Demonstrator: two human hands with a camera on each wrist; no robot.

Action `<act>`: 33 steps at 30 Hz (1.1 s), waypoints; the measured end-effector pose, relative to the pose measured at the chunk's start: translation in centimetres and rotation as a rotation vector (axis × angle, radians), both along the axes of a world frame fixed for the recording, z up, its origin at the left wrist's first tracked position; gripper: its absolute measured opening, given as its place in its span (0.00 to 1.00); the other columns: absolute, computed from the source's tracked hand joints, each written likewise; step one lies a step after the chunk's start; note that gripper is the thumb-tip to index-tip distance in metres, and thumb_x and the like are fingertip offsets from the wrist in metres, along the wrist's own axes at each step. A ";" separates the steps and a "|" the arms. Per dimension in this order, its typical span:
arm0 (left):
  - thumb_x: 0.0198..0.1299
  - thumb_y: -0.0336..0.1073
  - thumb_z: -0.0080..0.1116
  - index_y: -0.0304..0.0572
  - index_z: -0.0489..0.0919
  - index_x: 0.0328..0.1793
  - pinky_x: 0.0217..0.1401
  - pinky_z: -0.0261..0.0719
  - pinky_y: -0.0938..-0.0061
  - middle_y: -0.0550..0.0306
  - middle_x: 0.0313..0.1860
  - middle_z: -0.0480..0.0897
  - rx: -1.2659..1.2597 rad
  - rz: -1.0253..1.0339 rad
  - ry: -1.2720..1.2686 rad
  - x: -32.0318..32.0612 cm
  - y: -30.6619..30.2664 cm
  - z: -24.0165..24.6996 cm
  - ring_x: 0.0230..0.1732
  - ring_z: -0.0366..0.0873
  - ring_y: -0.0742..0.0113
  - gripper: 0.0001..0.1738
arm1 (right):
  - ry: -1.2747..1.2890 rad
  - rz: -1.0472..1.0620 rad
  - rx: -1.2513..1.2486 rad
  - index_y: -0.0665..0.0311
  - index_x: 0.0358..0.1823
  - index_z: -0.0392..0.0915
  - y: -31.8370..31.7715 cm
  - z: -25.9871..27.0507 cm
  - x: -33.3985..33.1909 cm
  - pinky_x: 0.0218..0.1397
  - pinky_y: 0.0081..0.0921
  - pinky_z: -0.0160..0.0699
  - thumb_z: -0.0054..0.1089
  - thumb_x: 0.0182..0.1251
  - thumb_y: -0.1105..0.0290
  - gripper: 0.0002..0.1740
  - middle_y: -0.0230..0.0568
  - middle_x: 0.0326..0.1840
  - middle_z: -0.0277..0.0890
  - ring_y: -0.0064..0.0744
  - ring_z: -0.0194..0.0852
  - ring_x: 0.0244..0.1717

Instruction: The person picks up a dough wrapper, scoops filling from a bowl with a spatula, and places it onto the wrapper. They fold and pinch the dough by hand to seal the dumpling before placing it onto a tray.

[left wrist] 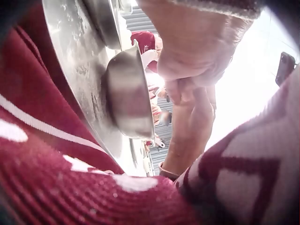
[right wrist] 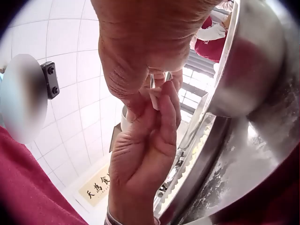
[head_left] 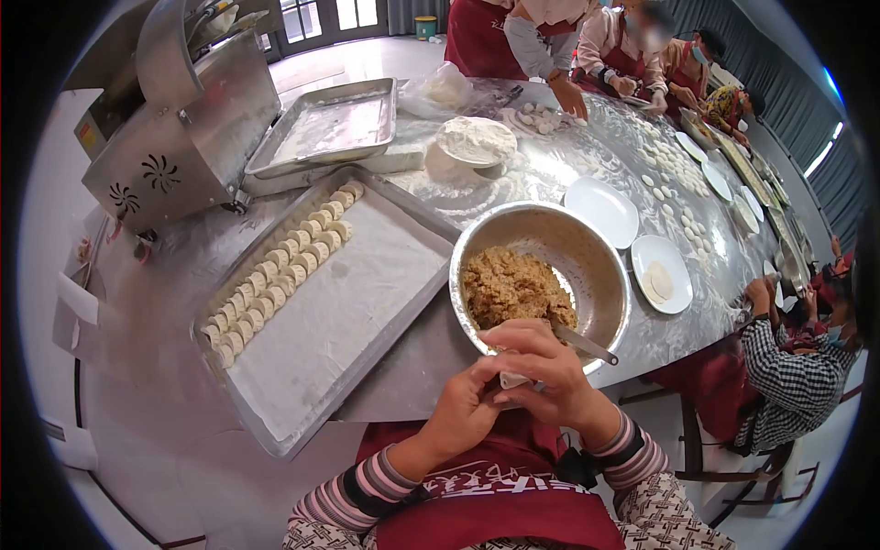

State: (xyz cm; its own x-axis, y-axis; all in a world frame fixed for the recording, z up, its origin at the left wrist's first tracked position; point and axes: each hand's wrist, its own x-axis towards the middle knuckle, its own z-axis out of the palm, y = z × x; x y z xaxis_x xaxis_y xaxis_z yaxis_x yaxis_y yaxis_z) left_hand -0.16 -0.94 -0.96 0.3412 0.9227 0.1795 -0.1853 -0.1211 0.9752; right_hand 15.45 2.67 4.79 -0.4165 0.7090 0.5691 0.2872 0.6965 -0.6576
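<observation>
Both hands meet in front of the apron, at the near rim of a steel bowl [head_left: 600, 229] of brown filling [head_left: 518, 289]. Between the fingers a small piece of pale dough [head_left: 513, 379] shows, also visible in the right wrist view as a pale edge [right wrist: 155, 99]. My left hand [head_left: 466, 408] pinches it from the left, and my right hand [head_left: 550, 371] curls over it from the right. Most of the dough is hidden by the fingers. A metal utensil's handle [head_left: 587, 346] leans over the bowl's near right rim.
Left of the bowl lies a lined tray [head_left: 339, 316] with rows of dumplings [head_left: 280, 275]. White plates [head_left: 662, 275], one with a dough wrapper [head_left: 657, 281], stand at the right. Farther back are a flour bowl [head_left: 477, 139], an empty tray [head_left: 335, 128] and several people.
</observation>
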 end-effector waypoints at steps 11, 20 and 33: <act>0.63 0.26 0.55 0.35 0.73 0.60 0.53 0.75 0.77 0.54 0.48 0.81 -0.031 0.011 -0.005 -0.7 0.0 0.8 0.51 0.77 0.71 0.18 | 0.024 0.271 -0.025 0.62 0.30 0.82 1.0 -1.3 -0.1 0.70 0.48 0.59 0.70 0.48 0.73 0.07 0.41 0.54 0.80 0.49 0.67 0.68; 0.62 0.25 0.57 0.35 0.73 0.60 0.52 0.75 0.79 0.55 0.47 0.81 -0.053 0.097 -0.160 -0.1 0.1 0.3 0.50 0.76 0.74 0.19 | 0.151 0.207 -0.225 0.62 0.41 0.85 0.4 -1.3 -0.4 0.71 0.46 0.58 0.72 0.46 0.73 0.17 0.48 0.58 0.77 0.53 0.55 0.74; 0.60 0.23 0.57 0.33 0.71 0.61 0.48 0.77 0.79 0.53 0.46 0.81 0.011 0.205 -0.122 0.4 -0.2 1.0 0.47 0.78 0.72 0.21 | 0.208 0.179 -0.174 0.63 0.37 0.85 0.1 -1.8 -0.8 0.72 0.42 0.58 0.71 0.46 0.77 0.13 0.47 0.58 0.78 0.54 0.57 0.73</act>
State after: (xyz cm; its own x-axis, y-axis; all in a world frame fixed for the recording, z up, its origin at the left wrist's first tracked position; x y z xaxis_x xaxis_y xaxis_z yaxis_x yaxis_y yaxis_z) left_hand 0.21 -1.10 0.02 0.1218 0.9682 0.2184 -0.2725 -0.1789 0.9454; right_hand 14.62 2.79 3.00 -0.4307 0.7293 0.5316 0.0177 0.5958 -0.8029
